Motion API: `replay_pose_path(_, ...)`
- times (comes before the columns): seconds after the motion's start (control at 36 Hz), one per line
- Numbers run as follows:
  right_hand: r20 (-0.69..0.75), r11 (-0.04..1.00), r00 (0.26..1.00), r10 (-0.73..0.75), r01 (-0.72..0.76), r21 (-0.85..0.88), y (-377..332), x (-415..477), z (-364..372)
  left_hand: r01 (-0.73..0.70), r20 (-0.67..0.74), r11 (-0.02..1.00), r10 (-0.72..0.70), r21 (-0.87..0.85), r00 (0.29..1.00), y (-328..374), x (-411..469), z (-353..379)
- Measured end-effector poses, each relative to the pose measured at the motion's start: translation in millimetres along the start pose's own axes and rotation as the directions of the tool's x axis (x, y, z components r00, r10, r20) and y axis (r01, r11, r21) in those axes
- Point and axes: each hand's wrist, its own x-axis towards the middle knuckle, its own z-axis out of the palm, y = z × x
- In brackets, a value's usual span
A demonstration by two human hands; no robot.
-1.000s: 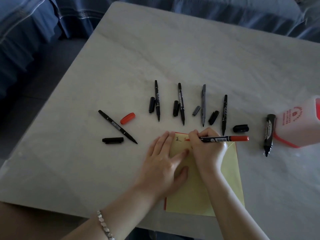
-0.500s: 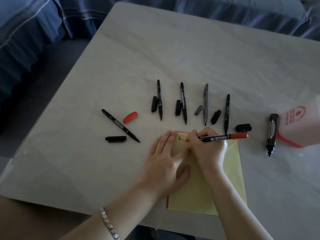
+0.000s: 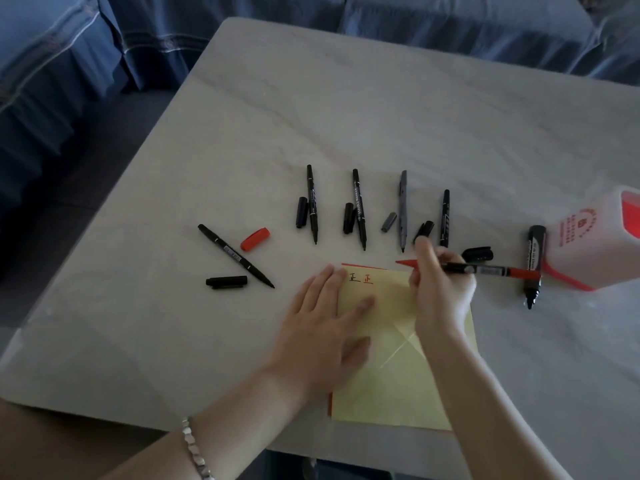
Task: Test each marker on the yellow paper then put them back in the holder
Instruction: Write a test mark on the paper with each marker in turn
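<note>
Markers (image 3: 359, 209) lie uncapped at twelve o'clock while the flat left hand (image 3: 322, 330) steadies the yellow paper (image 3: 391, 382) and the right hand (image 3: 441, 292) pinches the red marker (image 3: 485, 270).

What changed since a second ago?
The right hand finished the red character and pulled the red marker off the yellow paper, still gripping it. The left hand stays flat on the paper; the loose markers and caps haven't moved.
</note>
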Motion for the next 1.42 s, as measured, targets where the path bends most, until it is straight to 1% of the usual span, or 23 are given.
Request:
replay_pose_path(0.03,0.017,0.999,0.999,0.047,-0.047,0.011,-5,4,-4,-0.011,0.002,1.0,0.011,0.004,1.0,-1,-1,0)
replay_pose_path(0.08,0.063,0.993,0.994,0.085,-0.079,-0.091,-15,13,-14,-0.028,-0.002,0.999,0.028,0.017,1.0,-3,-4,0)
replay_pose_path(0.14,0.183,0.984,0.976,0.116,-0.087,-0.157,-27,21,-24,-0.028,-0.005,0.999,0.028,0.032,1.0,-3,-4,1)
replay_pose_path(0.19,0.337,0.982,0.928,0.161,-0.115,-0.153,-42,25,-29,-0.025,-0.003,0.999,0.025,0.032,1.0,-3,-5,1)
replay_pose_path(0.25,0.467,0.975,0.857,0.217,-0.167,-0.147,-59,26,-30,-0.029,-0.016,1.0,0.029,0.0,0.999,-4,-6,2)
replay_pose_path(0.31,0.536,0.968,0.81,0.24,-0.161,-0.19,-76,28,-28,-0.029,-0.03,0.999,0.029,-0.023,0.999,-5,-6,2)
replay_pose_path(0.36,0.561,0.956,0.797,0.225,-0.07,-0.284,-88,28,-19,-0.033,-0.044,0.999,0.031,-0.031,0.999,-5,-6,3)
replay_pose_path(0.39,0.575,0.931,0.792,0.206,0.022,-0.365,-92,29,-14,-0.034,-0.048,0.999,0.032,-0.039,0.998,-5,-6,3)
replay_pose_path(0.42,0.594,0.875,0.785,0.179,0.149,-0.461,-95,29,-6,-0.034,-0.052,0.998,0.032,-0.044,0.998,-5,-7,4)
replay_pose_path(0.47,0.656,0.706,0.747,0.11,0.406,-0.58,-99,29,12,-0.033,-0.055,0.998,0.03,-0.056,0.998,-6,-7,3)
replay_pose_path(0.53,0.74,0.55,0.667,0.086,0.588,-0.593,-97,28,34,-0.033,-0.056,0.996,0.029,-0.08,0.998,-6,-7,3)
replay_pose_path(0.58,0.811,0.398,0.58,0.079,0.728,-0.559,-89,27,55,-0.036,-0.061,0.996,0.031,-0.079,0.998,-6,-7,3)
replay_pose_path(0.61,0.837,0.334,0.542,0.079,0.776,-0.534,-85,25,65,-0.039,-0.066,0.996,0.034,-0.075,0.997,-6,-7,3)
replay_pose_path(0.67,0.875,0.253,0.476,0.089,0.838,-0.483,-78,20,83,-0.041,-0.073,0.997,0.036,-0.059,0.997,-6,-7,3)
replay_pose_path(0.72,0.899,0.191,0.423,0.113,0.879,-0.437,-71,15,98,-0.036,-0.068,0.998,0.033,-0.052,0.997,-6,-7,4)
replay_pose_path(0.78,0.907,0.17,0.394,0.151,0.893,-0.416,-61,10,109,-0.038,-0.071,0.995,0.031,-0.091,0.997,-6,-7,5)
replay_pose_path(0.86,0.897,0.147,0.393,0.203,0.894,-0.424,-47,5,121,-0.038,-0.068,0.993,0.031,-0.112,0.997,-6,-7,4)
replay_pose_path(0.94,0.888,0.122,0.413,0.205,0.889,-0.441,-37,5,127,-0.04,-0.066,0.993,0.033,-0.111,0.997,-6,-7,3)
replay_pose_path(1.03,0.884,0.176,0.437,0.167,0.869,-0.463,-37,11,126,-0.042,-0.07,0.992,0.034,-0.12,0.997,-6,-6,3)
replay_pose_path(1.14,0.846,0.28,0.527,0.078,0.803,-0.526,-47,30,121,-0.044,-0.077,0.992,0.035,-0.117,0.996,-5,-6,4)
replay_pose_path(1.22,0.785,0.344,0.614,0.081,0.722,-0.6,-50,47,122,-0.041,-0.075,0.995,0.034,-0.095,0.997,-6,-6,4)
replay_pose_path(1.33,0.704,0.353,0.698,0.134,0.63,-0.692,-45,59,132,-0.038,-0.059,0.994,0.032,-0.102,0.998,-6,-7,3)
replay_pose_path(1.42,0.652,0.345,0.739,0.17,0.575,-0.742,-39,59,143,-0.038,-0.054,0.994,0.033,-0.104,0.998,-6,-7,2)
